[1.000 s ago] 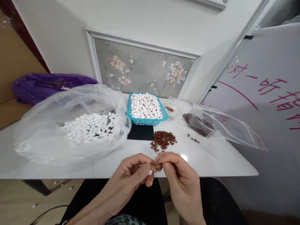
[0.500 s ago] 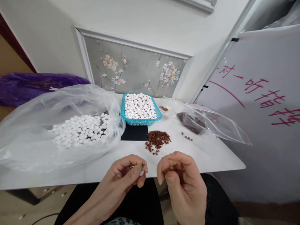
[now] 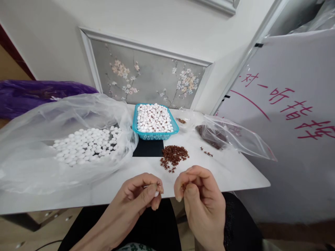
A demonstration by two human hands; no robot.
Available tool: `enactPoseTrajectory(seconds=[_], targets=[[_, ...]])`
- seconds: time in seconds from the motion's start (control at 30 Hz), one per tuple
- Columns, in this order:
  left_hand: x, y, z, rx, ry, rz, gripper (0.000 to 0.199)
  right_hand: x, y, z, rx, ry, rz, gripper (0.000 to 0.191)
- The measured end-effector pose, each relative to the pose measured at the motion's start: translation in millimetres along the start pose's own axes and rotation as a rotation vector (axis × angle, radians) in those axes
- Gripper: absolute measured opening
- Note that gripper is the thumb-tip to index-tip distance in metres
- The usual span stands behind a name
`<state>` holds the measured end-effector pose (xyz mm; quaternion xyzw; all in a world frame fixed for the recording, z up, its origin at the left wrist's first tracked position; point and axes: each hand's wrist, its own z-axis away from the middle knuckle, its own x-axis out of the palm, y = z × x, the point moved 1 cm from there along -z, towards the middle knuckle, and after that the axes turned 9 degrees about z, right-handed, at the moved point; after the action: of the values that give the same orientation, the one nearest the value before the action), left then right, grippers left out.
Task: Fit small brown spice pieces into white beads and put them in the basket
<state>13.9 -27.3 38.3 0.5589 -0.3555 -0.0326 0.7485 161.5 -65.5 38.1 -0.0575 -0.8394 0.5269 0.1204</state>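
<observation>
Just over the table's front edge, my left hand [image 3: 138, 197] is closed, with a small white bead [image 3: 156, 194] pinched at its fingertips. A brown tip shows beside that bead. To its right, my right hand [image 3: 204, 205] has thumb and fingers curled around a small brown star-shaped piece [image 3: 184, 187]. The two hands are apart. Just beyond them lies a pile of brown star-shaped pieces [image 3: 175, 156]. Behind the pile stands a blue basket [image 3: 155, 136] heaped with white beads [image 3: 154, 118], with brown bits showing among them.
A large clear plastic bag [image 3: 31, 157] with loose white beads [image 3: 86, 143] spreads over the table's left side. To the right lies a zip bag [image 3: 240, 136] of brown pieces, with a few stray ones [image 3: 208, 153] in front. A black square [image 3: 148, 149] lies under the basket's front.
The view has shifted slightly. My right thumb has closed nearer to the fingers, and a brown piece now shows there. My left hand keeps its pinch on the bead.
</observation>
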Motion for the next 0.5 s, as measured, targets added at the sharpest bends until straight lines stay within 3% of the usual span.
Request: enactPoseTrajectory(seconds=[0.1,0.27,0.37,0.43,0.5], targets=[[0.2,0.3,0.0,-0.008,0.007,0.001,0.019,-12.5,5.1,-8.7,0.012,0.077,0.255,0.008],[1.0,3.6,1.4,-0.003,0.030,0.021,0.019,-75.6,51.0,-47.0,0.128,0.225,0.982,0.016],[2.5,3.4,0.9,-0.001,0.015,0.012,0.019,-100.9,73.6,-65.7,0.093,0.277,1.050,0.023],[3.7,2.0,-0.3,0.003,0.004,-0.004,0.020,-98.6,73.0,-65.8,0.063,0.296,1.048,0.026],[4.4,0.3,-1.6,0.014,0.002,-0.030,0.020,-82.2,59.4,-55.4,0.051,0.260,0.999,0.024]])
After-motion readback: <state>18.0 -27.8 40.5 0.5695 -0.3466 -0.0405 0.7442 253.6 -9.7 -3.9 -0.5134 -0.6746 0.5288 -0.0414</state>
